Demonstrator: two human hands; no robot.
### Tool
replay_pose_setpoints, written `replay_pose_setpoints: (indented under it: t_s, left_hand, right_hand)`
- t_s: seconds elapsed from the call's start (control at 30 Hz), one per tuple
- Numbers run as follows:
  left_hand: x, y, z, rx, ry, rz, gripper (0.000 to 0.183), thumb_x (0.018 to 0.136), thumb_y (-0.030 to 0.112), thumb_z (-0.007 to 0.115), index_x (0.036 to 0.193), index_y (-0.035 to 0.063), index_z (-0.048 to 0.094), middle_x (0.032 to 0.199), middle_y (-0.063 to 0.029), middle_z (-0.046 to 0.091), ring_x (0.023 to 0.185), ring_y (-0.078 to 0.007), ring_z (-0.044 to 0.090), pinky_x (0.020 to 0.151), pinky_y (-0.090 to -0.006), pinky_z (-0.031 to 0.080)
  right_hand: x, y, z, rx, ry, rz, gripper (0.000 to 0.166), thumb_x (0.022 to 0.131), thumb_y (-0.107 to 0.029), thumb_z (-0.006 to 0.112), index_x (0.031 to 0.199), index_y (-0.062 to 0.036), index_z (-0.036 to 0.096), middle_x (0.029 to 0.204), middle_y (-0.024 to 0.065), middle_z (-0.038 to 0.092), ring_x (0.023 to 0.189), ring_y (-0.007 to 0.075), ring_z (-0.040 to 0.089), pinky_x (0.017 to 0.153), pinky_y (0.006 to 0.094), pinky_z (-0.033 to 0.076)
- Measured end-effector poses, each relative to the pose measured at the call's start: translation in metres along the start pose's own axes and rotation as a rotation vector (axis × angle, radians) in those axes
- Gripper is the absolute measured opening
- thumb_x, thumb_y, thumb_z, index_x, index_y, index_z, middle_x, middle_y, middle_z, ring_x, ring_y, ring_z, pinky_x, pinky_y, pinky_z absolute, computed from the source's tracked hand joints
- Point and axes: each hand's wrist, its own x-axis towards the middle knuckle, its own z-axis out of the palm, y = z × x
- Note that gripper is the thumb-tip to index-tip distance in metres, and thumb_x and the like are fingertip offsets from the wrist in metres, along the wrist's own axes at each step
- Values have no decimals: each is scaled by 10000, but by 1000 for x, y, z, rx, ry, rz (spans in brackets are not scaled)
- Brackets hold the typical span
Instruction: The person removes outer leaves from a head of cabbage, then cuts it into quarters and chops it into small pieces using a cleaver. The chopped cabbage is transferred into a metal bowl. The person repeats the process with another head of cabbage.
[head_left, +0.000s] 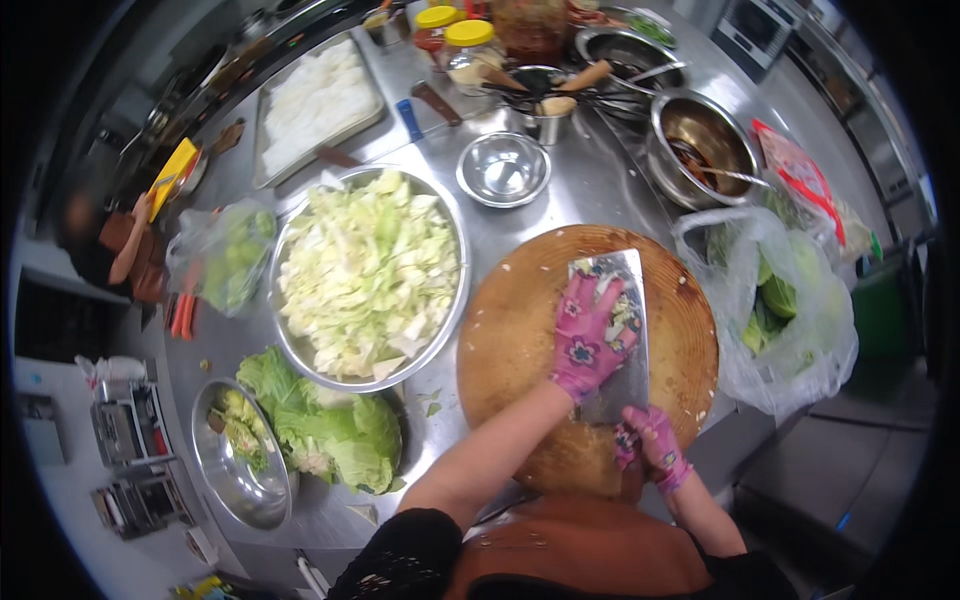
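Note:
A round wooden chopping block (517, 337) lies before me, with a broad-bladed cleaver (611, 394) flat over it. My right hand (651, 446), in a pink flowered glove, grips the cleaver near its handle at the block's lower right edge. My left hand (592, 337), gloved alike, is spread over the blade, fingers apart, touching small chopped pale bits (621, 307) on it. Left of the block stands a large steel bowl (459, 300) heaped with cut cabbage (375, 277). Below that bowl lie a cabbage head and loose leaves (360, 439).
A steel bowl of scraps (247, 491) stands at lower left. A tray of white food (262, 142), an empty steel bowl (504, 169), yellow-lidded jars (469, 34) and a pot of sauce (701, 150) stand beyond. Bagged greens (810, 330) lie right. Another person (124, 247) holds something yellow at far left.

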Motion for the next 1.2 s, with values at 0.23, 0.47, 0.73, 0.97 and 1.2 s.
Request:
replay_pose_setpoints:
  t_s: [0.23, 0.47, 0.73, 0.97, 1.2]
  left_hand:
    - [20, -20, -122, 99, 241, -44, 477, 834, 194, 665, 1289, 97, 559, 1315, -226, 490, 1274, -403, 422, 1071, -454, 345]
    - [13, -149, -241, 675, 286, -309, 469, 824, 279, 653, 1269, 160, 570, 1324, -194, 493, 1256, -353, 448, 1025, -491, 346]
    - [32, -189, -284, 772, 97, -551, 578, 762, 301, 731, 1278, 170, 505, 1462, -207, 367, 1313, -390, 393, 1023, -505, 376]
    - [80, -220, -274, 866, 212, -412, 356, 757, 195, 664, 1109, 193, 615, 1344, -197, 506, 1085, -373, 564, 810, -426, 520]
    - [66, -174, -231, 775, 43, -325, 557, 791, 148, 620, 1336, 171, 508, 1394, -236, 449, 1108, -399, 542, 896, -419, 495]
  right_hand:
    - [15, -37, 94, -124, -249, -57, 263, 950, -237, 598, 809, -39, 496, 615, 43, 494, 458, 150, 508, 417, 293, 456]
    - [45, -71, 178, -116, -407, -21, 265, 952, -252, 589, 819, -48, 487, 630, 45, 499, 477, 143, 528, 420, 282, 453]
    - [27, -63, 104, -111, -149, -43, 281, 926, -292, 607, 853, -42, 503, 644, 60, 527, 445, 151, 518, 379, 285, 448]
    - [9, -55, 53, -40, 9, -104, 257, 932, -291, 591, 844, -62, 515, 619, 59, 519, 418, 158, 501, 366, 293, 443]
    - [10, -52, 52, -39, 15, -117, 261, 938, -295, 591, 850, -57, 531, 608, 59, 523, 424, 161, 511, 374, 293, 444]
